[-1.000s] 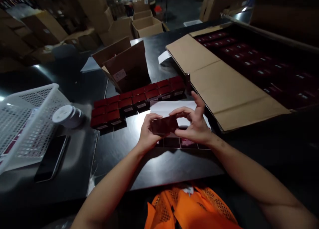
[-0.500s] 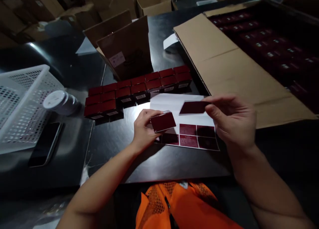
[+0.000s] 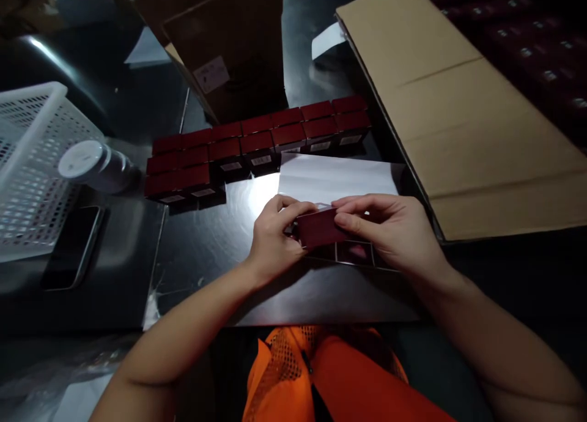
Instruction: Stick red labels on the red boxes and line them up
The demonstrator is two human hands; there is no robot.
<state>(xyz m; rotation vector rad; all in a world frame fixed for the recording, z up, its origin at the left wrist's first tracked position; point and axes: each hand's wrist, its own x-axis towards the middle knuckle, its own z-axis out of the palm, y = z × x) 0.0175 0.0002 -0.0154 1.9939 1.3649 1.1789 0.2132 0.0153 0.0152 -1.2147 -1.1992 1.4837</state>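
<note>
My left hand (image 3: 271,238) and my right hand (image 3: 389,229) both grip a small dark red box (image 3: 321,227) just above the black table (image 3: 220,251). My right fingers press on the box's top face, where the dark red sticker lies; the sticker cannot be told apart from the box. Under my hands is a white sticker sheet (image 3: 330,177) with a few dark red stickers (image 3: 353,252) left along its near edge. Beyond the sheet, several matching red boxes (image 3: 257,144) stand in rows.
A white plastic basket (image 3: 32,165) stands at the left, with a white tape roll (image 3: 94,163) and a black phone (image 3: 71,246) beside it. A small open carton (image 3: 229,49) sits behind the rows. A large carton flap (image 3: 458,110) covers the right, red boxes (image 3: 518,37) behind it.
My right hand peeled a dark red sticker off the sheet, then came back to the box in my left hand. Both hands now close on the box. The view tilted downward.
</note>
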